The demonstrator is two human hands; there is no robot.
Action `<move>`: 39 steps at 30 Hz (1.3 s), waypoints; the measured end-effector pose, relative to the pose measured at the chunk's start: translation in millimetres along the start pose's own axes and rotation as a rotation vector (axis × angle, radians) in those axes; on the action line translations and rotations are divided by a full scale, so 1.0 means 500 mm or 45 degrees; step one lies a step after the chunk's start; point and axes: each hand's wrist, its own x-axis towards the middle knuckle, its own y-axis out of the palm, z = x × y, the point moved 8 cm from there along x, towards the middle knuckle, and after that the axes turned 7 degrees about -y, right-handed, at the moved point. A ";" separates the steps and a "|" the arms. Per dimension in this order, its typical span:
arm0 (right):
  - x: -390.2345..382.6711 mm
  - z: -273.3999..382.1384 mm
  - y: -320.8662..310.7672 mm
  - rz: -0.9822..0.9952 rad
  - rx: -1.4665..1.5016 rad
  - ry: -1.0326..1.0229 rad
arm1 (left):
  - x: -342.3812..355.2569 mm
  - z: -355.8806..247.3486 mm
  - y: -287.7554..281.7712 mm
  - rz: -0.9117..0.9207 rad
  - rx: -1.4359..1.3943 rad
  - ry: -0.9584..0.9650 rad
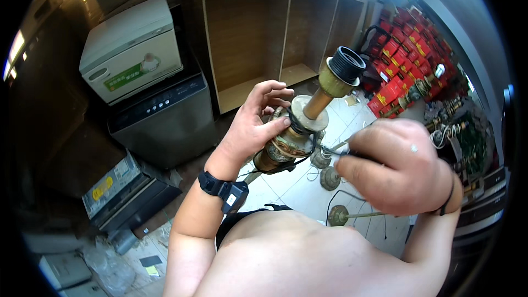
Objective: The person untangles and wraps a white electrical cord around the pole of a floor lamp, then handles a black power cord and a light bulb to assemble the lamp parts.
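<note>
The lamp column is clamped in the left hand below the disc edge; open room is left before the right hand, whose blurred grip cannot be told.

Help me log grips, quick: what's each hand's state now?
Left hand: holding the lamp.
Right hand: blurred; pinched closed, seemingly on the cord.

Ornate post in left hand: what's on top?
On the ornate post: a black ribbed collar seated in a gold-coloured cup. The cup hides the collar's lower end; the collar's inside is too dark to make out.
</note>
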 end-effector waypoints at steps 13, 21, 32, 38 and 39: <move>-0.222 0.017 0.207 -0.240 0.665 0.560 | -0.035 0.007 -0.038 0.205 -0.031 -0.065; -0.267 -0.050 0.294 -0.488 0.953 0.618 | -0.080 0.009 -0.049 0.100 -0.094 -0.145; -0.168 -0.227 0.321 -0.246 1.273 0.558 | -0.026 0.068 -0.032 0.205 -0.465 -0.500; -0.130 -0.262 0.408 -0.674 2.160 0.450 | -0.031 -0.019 -0.042 -0.139 0.287 -0.217; -0.129 -0.253 0.422 -0.708 2.372 0.481 | -0.054 -0.032 -0.070 -0.379 0.264 -0.170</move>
